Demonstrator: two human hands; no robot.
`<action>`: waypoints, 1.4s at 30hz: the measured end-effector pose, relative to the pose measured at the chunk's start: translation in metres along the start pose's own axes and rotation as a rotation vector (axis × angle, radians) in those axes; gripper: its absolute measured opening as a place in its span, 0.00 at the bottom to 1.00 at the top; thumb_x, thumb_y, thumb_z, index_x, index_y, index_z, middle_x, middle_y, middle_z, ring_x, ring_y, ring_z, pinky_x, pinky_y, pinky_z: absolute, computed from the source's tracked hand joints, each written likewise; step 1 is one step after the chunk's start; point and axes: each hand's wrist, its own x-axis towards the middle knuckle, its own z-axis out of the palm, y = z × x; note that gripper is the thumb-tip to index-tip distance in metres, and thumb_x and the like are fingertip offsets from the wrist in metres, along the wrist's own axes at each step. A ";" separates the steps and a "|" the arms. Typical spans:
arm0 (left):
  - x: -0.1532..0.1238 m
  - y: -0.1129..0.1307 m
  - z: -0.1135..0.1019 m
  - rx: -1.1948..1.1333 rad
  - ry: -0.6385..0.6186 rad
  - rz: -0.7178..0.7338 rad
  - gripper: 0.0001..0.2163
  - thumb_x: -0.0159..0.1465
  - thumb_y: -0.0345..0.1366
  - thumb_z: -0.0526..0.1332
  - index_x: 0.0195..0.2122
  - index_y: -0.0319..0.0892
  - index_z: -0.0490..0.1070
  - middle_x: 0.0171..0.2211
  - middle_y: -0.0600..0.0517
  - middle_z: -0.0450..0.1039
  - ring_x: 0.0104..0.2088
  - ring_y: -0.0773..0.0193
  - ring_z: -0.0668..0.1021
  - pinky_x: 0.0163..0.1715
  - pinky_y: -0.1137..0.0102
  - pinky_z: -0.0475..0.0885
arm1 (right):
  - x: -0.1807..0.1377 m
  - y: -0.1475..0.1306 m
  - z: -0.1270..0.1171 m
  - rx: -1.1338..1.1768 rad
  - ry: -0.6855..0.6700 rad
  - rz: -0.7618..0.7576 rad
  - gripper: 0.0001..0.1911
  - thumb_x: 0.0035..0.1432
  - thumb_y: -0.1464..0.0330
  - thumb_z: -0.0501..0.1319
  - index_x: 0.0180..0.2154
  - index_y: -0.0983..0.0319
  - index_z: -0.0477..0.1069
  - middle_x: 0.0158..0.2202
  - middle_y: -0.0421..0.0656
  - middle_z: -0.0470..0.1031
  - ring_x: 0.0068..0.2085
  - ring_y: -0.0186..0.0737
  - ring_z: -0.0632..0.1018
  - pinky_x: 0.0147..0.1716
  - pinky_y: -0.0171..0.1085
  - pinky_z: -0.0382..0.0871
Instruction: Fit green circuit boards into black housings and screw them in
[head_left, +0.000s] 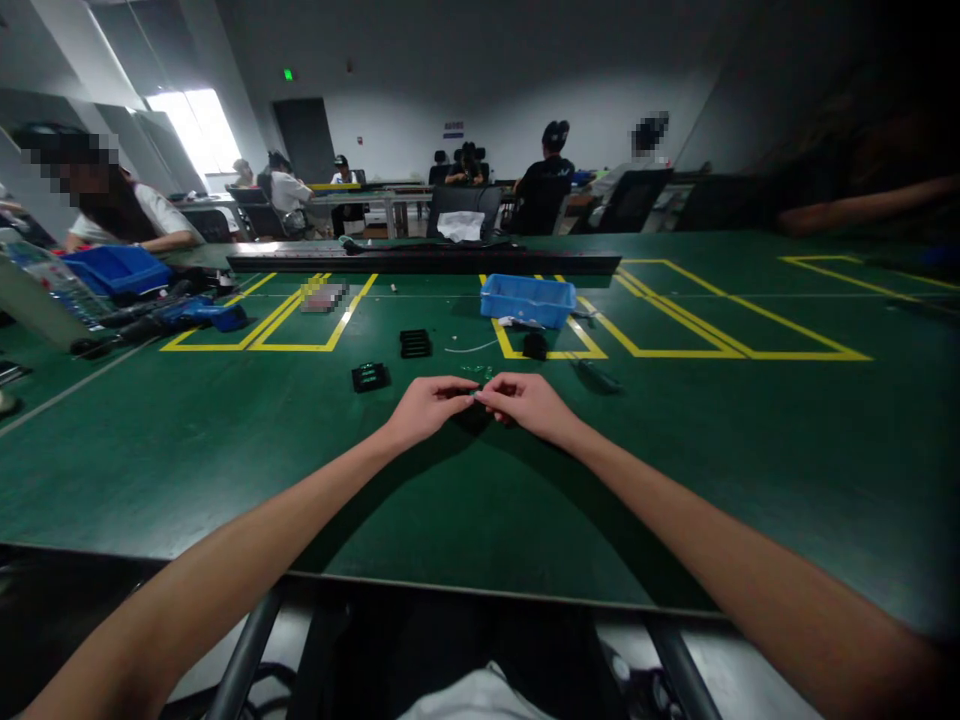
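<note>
My left hand (433, 408) and my right hand (527, 402) meet over the green table (480, 520), fingertips pinched together. Between them is a small greenish piece (474, 396), mostly covered by the fingers and too small to name. Just beyond the fingertips, several small shiny green bits (476, 371) lie on the table. To the left of my left hand sits a black slotted holder (369, 377) with green pieces in it. A second black slotted holder (415, 344) stands a little farther back. Beyond my right hand is a small black part (535, 346).
A blue bin (528, 301) stands behind the hands, with a thin white strip (472, 349) near it. A blue power tool (199, 315) and a blue tray (118, 270) are at left. A long black bar (420, 263) crosses the back. Other people sit around.
</note>
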 end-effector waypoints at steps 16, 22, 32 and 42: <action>0.000 0.003 -0.003 -0.074 0.003 -0.075 0.18 0.60 0.40 0.69 0.50 0.39 0.79 0.45 0.45 0.82 0.45 0.57 0.82 0.52 0.61 0.74 | -0.002 -0.003 0.001 0.033 0.008 -0.047 0.18 0.56 0.55 0.68 0.36 0.64 0.75 0.29 0.43 0.77 0.26 0.33 0.74 0.23 0.31 0.68; -0.001 0.001 -0.004 -0.092 -0.010 -0.076 0.18 0.60 0.41 0.69 0.50 0.39 0.79 0.45 0.45 0.82 0.45 0.57 0.82 0.53 0.61 0.73 | -0.002 -0.005 0.000 0.036 0.006 -0.047 0.17 0.55 0.56 0.69 0.35 0.64 0.75 0.29 0.43 0.77 0.25 0.32 0.74 0.22 0.31 0.67; 0.000 -0.002 -0.003 -0.141 -0.003 -0.089 0.18 0.60 0.40 0.69 0.49 0.39 0.79 0.43 0.45 0.82 0.44 0.59 0.81 0.52 0.61 0.73 | -0.001 -0.002 0.001 0.045 0.009 -0.045 0.17 0.54 0.56 0.70 0.34 0.63 0.75 0.28 0.42 0.76 0.25 0.32 0.74 0.22 0.31 0.67; 0.000 -0.003 -0.003 -0.214 -0.002 -0.106 0.18 0.58 0.39 0.71 0.49 0.38 0.79 0.44 0.45 0.82 0.44 0.60 0.81 0.53 0.61 0.73 | -0.001 -0.003 0.000 0.036 0.003 -0.062 0.17 0.54 0.56 0.70 0.35 0.64 0.75 0.28 0.43 0.76 0.26 0.33 0.74 0.22 0.31 0.67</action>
